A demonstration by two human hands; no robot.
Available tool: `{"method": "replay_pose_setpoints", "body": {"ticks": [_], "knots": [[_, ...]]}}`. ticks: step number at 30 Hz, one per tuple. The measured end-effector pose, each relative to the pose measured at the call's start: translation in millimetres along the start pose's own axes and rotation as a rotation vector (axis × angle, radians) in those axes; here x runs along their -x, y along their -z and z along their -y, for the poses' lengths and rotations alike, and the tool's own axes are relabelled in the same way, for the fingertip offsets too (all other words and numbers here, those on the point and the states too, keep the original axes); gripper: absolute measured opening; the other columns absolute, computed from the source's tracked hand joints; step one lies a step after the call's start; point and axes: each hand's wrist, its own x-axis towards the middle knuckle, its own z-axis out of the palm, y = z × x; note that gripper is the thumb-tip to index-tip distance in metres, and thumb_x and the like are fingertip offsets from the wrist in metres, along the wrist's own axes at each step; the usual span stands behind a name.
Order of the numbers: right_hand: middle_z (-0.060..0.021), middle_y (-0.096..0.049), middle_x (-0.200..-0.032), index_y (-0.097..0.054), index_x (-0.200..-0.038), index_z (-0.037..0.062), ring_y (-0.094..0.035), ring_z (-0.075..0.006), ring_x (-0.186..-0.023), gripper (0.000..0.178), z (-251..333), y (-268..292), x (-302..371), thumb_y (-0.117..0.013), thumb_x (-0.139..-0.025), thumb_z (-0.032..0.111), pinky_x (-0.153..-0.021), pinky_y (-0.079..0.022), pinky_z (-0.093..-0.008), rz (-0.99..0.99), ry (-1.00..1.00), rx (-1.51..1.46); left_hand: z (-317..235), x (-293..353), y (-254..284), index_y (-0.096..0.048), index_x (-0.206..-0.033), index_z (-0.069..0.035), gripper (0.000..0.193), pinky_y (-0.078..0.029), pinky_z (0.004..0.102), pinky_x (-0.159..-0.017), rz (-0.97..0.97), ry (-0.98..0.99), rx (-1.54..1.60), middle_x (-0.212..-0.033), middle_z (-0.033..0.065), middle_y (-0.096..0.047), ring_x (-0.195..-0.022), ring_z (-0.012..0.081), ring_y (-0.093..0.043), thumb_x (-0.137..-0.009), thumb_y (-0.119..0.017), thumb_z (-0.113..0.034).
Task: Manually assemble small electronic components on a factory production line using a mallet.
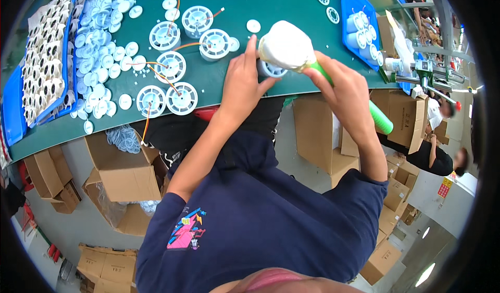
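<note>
My right hand [341, 87] is wrapped round the green handle of a mallet [286, 45]. Its bulky head looks covered in white material and hangs over a white cylindrical housing [273, 71], hiding most of it. My left hand [242, 82] grips that housing at the table's near edge, thumb on the near side and index finger stretched away. To the left stand several similar spoked round housings [215, 44], some with orange wires [152, 63] trailing from them. A small white disc [253, 26] lies just beyond my left fingertips.
Many pale discs [96, 50] are heaped on the green table [242, 1] at left, beside a blue tray [67, 69] of white parts with dark centres. Another blue tray [350, 9] at right holds white cylinders. Cardboard boxes [127, 181] stand below; people work far right.
</note>
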Motion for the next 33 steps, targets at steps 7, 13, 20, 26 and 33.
{"method": "replay_pose_setpoints", "body": {"ticks": [7,13,20,26,33], "knots": [[-0.0188,-0.072,-0.084,-0.072,-0.118,0.0092,-0.070,-0.0392,-0.081,0.040,-26.9,-2.4,-22.4,-0.066,-0.099,0.044,-0.066,-0.054,-0.0466,0.061,-0.235,-0.052,-4.0,-3.3,2.0,-0.034,-0.152,0.006,0.098,-0.047,0.0468,-0.098,0.014,-0.021,0.010,-0.121,0.0182,-0.070,-0.110,0.0372,-0.066,-0.075,-0.091,-0.017],[-0.0120,-0.066,-0.089,-0.068,-0.129,0.0185,-0.068,-0.0349,-0.078,0.039,-89.2,-96.2,-12.8,-0.071,-0.096,0.038,-0.063,-0.054,-0.0450,-0.422,-0.258,-0.043,-5.7,-2.1,3.2,-0.058,-0.132,-0.003,0.063,-0.048,0.0457,-0.096,0.040,-0.025,-0.039,-0.120,0.0166,-0.068,-0.111,0.0376,-0.063,-0.078,-0.088,-0.016],[-0.0181,-0.063,-0.115,-0.064,-0.133,0.0068,-0.060,-0.0373,-0.107,0.052,-39.4,-98.0,-4.4,-0.080,-0.087,0.025,-0.091,-0.050,-0.0443,-0.552,-0.197,-0.173,-13.0,-2.1,4.3,-0.057,-0.131,-0.001,0.062,-0.045,0.0463,-0.100,0.088,0.032,-0.076,-0.122,0.0189,-0.066,-0.113,0.0401,-0.061,-0.080,-0.087,-0.021],[-0.0170,-0.059,-0.118,-0.060,-0.133,0.0074,-0.063,-0.0358,-0.106,0.059,10.1,-120.4,2.3,-0.078,-0.086,0.038,-0.085,-0.057,-0.0465,-0.184,0.014,-0.415,-5.7,5.9,7.6,-0.059,-0.133,0.001,0.059,-0.051,0.0452,-0.096,0.095,0.119,0.075,-0.125,0.0192,-0.067,-0.112,0.0396,-0.064,-0.080,-0.081,-0.012],[-0.0215,-0.065,-0.117,-0.063,-0.121,-0.0028,-0.063,-0.0380,-0.106,0.043,-96.8,-72.3,-13.7,-0.074,-0.090,0.026,-0.093,-0.052,-0.0436,-0.695,-0.171,-0.281,-17.0,-0.5,4.4,-0.061,-0.129,-0.002,0.050,-0.050,0.0417,-0.099,0.066,0.013,0.008,-0.122,0.0158,-0.068,-0.111,0.0329,-0.064,-0.085,-0.083,-0.014]]}}
